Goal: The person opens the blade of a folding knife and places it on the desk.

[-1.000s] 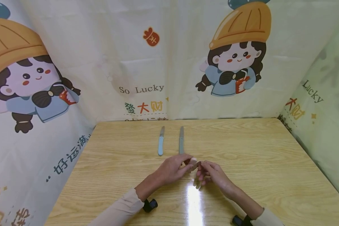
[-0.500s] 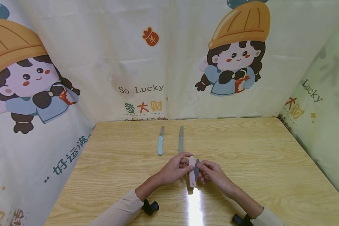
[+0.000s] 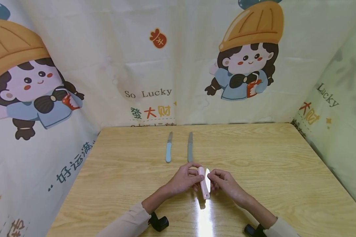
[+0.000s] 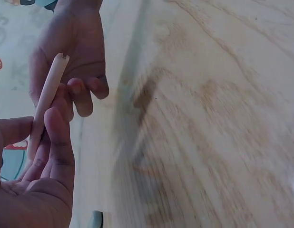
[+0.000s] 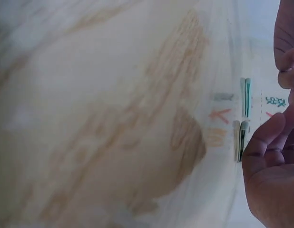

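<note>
A pink folding knife point(image 3: 203, 184) is held above the table, pivot end toward the person, with its blade point(image 3: 208, 182) partly folded out and shining. My left hand point(image 3: 184, 178) grips the handle between thumb and fingers. My right hand point(image 3: 229, 187) pinches the blade near its tip. In the left wrist view the handle point(image 4: 48, 92) slants between both hands, and the blade is hidden. The right wrist view has the right hand point(image 5: 268, 175) at its edge, the knife not visible there. Beyond the hands lie a light blue knife point(image 3: 168, 152) and a grey-green knife point(image 3: 190, 149), both unfolded.
The wooden table point(image 3: 255, 148) meets a printed cloth curtain point(image 3: 192, 65) at its back and sides. A bright light reflection point(image 3: 204, 217) lies on the tabletop near the person. Black wrist cameras point(image 3: 160, 223) are strapped below both hands.
The pink knife has turned from a foreshortened pose to show its handle lengthwise, then tilted slightly. Its blade has gone from dark to bright. Both hands stay in nearly the same place.
</note>
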A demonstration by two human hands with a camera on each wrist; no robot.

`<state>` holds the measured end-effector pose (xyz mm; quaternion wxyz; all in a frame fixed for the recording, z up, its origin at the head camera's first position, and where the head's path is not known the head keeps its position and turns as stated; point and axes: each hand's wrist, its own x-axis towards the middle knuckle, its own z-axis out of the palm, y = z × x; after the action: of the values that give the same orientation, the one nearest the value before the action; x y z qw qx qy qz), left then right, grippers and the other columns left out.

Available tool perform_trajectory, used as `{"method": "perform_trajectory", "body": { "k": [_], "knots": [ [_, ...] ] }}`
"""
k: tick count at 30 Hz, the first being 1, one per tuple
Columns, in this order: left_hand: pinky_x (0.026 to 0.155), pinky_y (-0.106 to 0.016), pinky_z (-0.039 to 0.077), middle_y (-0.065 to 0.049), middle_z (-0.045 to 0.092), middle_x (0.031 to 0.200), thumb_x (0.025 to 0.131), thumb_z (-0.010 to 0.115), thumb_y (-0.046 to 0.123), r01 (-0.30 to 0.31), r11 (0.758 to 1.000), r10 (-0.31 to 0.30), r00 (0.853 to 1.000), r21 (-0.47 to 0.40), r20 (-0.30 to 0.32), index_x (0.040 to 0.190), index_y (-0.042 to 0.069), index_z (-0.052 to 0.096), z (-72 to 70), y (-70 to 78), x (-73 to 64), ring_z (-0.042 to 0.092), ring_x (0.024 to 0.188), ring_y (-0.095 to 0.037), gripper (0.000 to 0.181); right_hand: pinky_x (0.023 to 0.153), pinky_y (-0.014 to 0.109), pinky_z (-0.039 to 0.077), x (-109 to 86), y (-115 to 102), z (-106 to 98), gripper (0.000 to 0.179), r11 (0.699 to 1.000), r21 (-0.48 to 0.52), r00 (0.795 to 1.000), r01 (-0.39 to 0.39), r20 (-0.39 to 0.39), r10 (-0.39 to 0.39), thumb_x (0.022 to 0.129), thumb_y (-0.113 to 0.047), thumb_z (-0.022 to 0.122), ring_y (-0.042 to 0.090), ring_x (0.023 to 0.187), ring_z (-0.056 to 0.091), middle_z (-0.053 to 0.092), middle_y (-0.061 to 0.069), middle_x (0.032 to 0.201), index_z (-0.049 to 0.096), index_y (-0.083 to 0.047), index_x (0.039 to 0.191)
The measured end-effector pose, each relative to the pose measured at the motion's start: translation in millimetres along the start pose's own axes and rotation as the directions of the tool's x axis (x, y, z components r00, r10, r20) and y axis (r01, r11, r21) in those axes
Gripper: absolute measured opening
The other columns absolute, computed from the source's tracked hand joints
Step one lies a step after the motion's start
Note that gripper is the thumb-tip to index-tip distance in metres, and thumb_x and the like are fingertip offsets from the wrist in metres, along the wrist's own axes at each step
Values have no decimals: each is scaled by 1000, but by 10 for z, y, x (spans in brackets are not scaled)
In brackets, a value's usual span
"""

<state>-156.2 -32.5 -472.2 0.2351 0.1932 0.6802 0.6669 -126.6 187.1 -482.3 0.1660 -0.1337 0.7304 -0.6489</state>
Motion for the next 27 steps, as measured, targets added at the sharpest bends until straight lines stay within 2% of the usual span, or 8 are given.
{"method": "perform_trajectory", "body": {
  "k": [12,16,17,18,21,23,25,27],
  "knots": [
    [64,-34,59,-16,71,94,98,64,2,2,993,-16,993,-117,-121,131,-10,45,-95,-30,-75,69,70,-19,40,69,31,54,31,-10,46,32,1000,-7,994,26,-107,-27,108,-20,52,15,73,62,61,9,80,59,10,100],
    [85,-39,55,-15,61,124,100,66,14,-95,982,106,992,161,-64,143,-4,41,-104,-26,-134,64,104,-19,52,69,30,54,15,-2,38,33,1000,-8,995,25,-96,-26,108,-21,52,15,72,61,60,8,78,59,10,100],
    [93,-41,52,-15,56,134,100,68,19,-154,942,170,985,299,-25,145,-1,42,-112,-20,-150,58,116,-20,56,70,30,54,12,0,35,33,1000,-8,996,28,-90,-28,108,-21,52,15,72,61,60,7,78,59,10,100],
    [99,-44,48,-14,50,142,99,70,25,-232,862,247,969,451,28,147,2,44,-123,-13,-164,51,127,-21,59,70,30,53,10,2,29,33,999,-10,996,32,-83,-33,109,-21,51,15,72,60,59,7,78,59,10,100],
    [111,-45,35,-6,44,150,92,77,40,-426,467,437,873,775,216,143,9,55,-161,13,-173,38,139,-20,64,69,29,52,6,-2,15,33,999,-19,996,49,-77,-50,109,-21,51,14,71,58,59,7,77,59,10,99],
    [110,-42,36,-4,51,144,89,78,44,-486,227,497,803,844,329,135,11,62,-176,10,-151,43,136,-21,60,68,29,52,7,-1,9,33,998,-17,995,56,-79,-57,109,-20,51,14,70,58,58,7,77,58,10,98],
    [106,-40,40,-2,58,135,89,77,47,-500,71,519,757,863,396,129,11,67,-179,-13,-136,49,129,-20,55,66,28,52,9,3,11,32,998,-7,994,61,-88,-61,108,-18,52,13,69,57,58,5,76,58,11,98],
    [99,-38,44,1,62,126,90,75,48,-486,-30,536,730,873,425,123,13,70,-178,-47,-131,54,122,-18,49,65,27,52,11,9,17,31,998,4,994,65,-89,-64,108,-16,53,11,68,57,57,3,75,57,13,98]
  ]
}}
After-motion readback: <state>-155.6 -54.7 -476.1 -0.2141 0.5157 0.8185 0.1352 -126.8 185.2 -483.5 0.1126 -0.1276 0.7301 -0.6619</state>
